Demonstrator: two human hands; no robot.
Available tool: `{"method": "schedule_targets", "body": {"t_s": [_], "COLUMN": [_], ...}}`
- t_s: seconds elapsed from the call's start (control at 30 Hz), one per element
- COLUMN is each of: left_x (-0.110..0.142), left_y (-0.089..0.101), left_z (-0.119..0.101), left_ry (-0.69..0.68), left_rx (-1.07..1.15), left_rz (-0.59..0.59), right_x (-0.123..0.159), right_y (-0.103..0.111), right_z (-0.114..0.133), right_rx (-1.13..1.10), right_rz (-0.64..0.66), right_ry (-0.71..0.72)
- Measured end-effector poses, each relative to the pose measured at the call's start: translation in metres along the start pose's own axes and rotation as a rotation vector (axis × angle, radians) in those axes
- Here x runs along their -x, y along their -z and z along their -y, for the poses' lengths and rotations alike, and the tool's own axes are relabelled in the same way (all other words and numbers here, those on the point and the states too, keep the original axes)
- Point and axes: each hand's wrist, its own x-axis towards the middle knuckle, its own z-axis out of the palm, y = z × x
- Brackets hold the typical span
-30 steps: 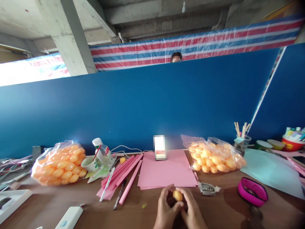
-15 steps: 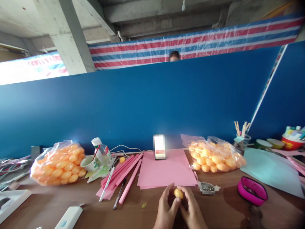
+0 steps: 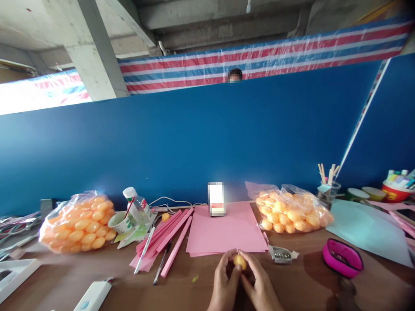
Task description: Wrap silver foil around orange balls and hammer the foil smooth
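A small orange egg-shaped ball (image 3: 240, 261) is held between my two hands above the front of the brown table. My left hand (image 3: 225, 276) closes on it from the left, with the thumb against its lower side. From the right, my right hand (image 3: 257, 278) grips it with the fingertips, while the thumb lies just below. Parts of the ball are covered by the fingers. Just beyond my hands lie sheets of pink paper (image 3: 223, 235). A silvery packet (image 3: 281, 255) rests to the right of them.
Clear bags of similar orange balls stand left (image 3: 79, 224) and right (image 3: 292, 214). Left of the paper are pink strips (image 3: 165, 233), a pen (image 3: 161, 264), a paper cup (image 3: 119, 222) and a bottle (image 3: 139, 207). A magenta pouch (image 3: 343, 258) sits right. A blue partition (image 3: 194, 138) closes the back.
The ball has shifted slightly left and turned between my fingers. My right thumb has moved a little off it. The things on the table have stayed put.
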Motion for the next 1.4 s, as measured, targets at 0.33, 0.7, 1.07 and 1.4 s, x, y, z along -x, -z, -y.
{"method": "schedule_targets", "body": {"t_s": [0.33,0.7,1.07,1.4], "left_x": [0.002,0.0,0.001,0.001], "left_y": [0.0,-0.001,-0.001,0.0], "left_z": [-0.012,0.0,-0.005,-0.01], "left_ry": [-0.043,-0.038,-0.001,-0.082], "left_rx": [-0.017,-0.033,0.006,-0.042], "left_rz": [0.092,0.039,0.07,0.065], "right_x": [0.0,0.001,0.001,0.001], "right_y": [0.002,0.0,0.003,0.002], "right_z": [0.005,0.005,0.008,0.006], "right_rx": [-0.048,-0.044,-0.068,-0.082], "right_rz": [-0.023,-0.003,0.022,0.015], "right_ry": [-0.029,-0.015,-0.03,-0.054]}}
